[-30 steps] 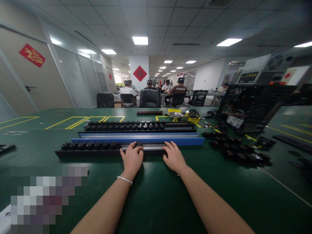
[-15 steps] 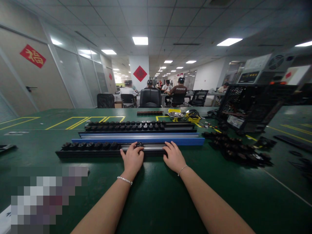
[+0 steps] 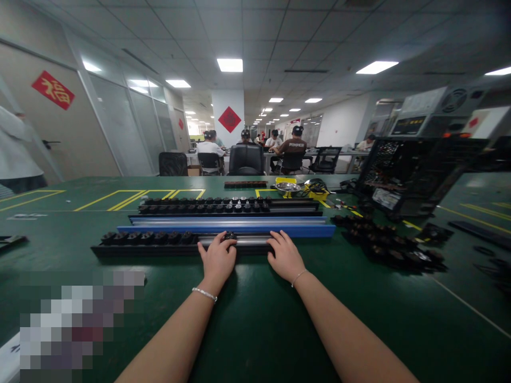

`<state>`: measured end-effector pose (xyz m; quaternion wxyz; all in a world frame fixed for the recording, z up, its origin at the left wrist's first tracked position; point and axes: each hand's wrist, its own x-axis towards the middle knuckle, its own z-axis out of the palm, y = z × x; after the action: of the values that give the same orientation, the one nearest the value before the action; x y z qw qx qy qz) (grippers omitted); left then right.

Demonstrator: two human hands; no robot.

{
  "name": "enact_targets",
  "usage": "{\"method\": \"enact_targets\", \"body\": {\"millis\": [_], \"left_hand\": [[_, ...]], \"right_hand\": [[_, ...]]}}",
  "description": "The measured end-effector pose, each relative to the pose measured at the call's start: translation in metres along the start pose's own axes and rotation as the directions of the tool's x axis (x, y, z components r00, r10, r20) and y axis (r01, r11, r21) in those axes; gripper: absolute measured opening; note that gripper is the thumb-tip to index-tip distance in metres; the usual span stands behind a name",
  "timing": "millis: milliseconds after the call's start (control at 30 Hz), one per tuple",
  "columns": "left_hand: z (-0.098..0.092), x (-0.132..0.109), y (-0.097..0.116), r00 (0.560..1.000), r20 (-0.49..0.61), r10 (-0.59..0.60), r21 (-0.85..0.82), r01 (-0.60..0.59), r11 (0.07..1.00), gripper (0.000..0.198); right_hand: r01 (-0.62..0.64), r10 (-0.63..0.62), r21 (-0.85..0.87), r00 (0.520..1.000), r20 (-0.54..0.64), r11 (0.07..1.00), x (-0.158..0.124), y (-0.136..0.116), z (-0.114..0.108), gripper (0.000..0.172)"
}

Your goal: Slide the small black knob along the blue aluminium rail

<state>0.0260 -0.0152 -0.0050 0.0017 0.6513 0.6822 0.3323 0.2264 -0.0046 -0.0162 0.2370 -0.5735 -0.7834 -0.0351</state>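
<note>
A long black rail [image 3: 131, 251] with a silvery inner channel lies crosswise in front of me. Several black round parts [image 3: 147, 238] sit in a row along its left stretch. My left hand [image 3: 217, 256] bends over the rail near its middle, thumb and fingers closed about one small black round part [image 3: 230, 235]. Its underside is hidden. At the rail's right end, my right hand [image 3: 285, 256] grips the rail, with the fingers over the top and the thumb on the near side. Bare silvery channel [image 3: 251, 240] shows between the hands.
Behind the rail lie a blue rail [image 3: 311, 231] and another black rail filled with black parts [image 3: 207, 208]. Right of them are a heap of dark parts [image 3: 383, 244] and an open computer case [image 3: 411, 175]. A metal bowl [image 3: 288, 188] stands farther back. People sit beyond the green table [image 3: 255, 319].
Both hands stay almost exactly where they were on the rail. A person in a white top has come into view at the far left.
</note>
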Motion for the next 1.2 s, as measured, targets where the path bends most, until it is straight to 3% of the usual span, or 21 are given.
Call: {"method": "enact_targets", "body": {"millis": [1200], "left_hand": [[-0.0020,-0.0008,0.0002,0.998,0.049,0.037,-0.058,-0.034,0.998,0.028]], "right_hand": [[0.006,-0.006,-0.005,1.000,0.000,1.000,0.0001,0.0006,0.0005,0.037]]}}
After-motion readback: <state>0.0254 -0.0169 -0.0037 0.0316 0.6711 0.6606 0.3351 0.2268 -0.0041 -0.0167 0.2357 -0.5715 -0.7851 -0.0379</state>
